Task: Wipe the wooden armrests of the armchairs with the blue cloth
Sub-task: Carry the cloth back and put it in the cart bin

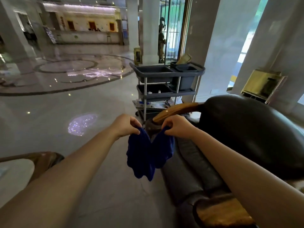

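Both arms extended forward — hands level, each pinched shut on one upper edge of the blue cloth (148, 155).

Left hand (125, 125): forearm bare, entering from lower left, wrist straight, fingers (135, 123) curled downward, thumb beneath. Right hand (176, 127): forearm bare, entering from lower right, fingers curled, thumb tip pressed to the forefinger. The hands are near one another but apart — knuckles face inward toward each other.
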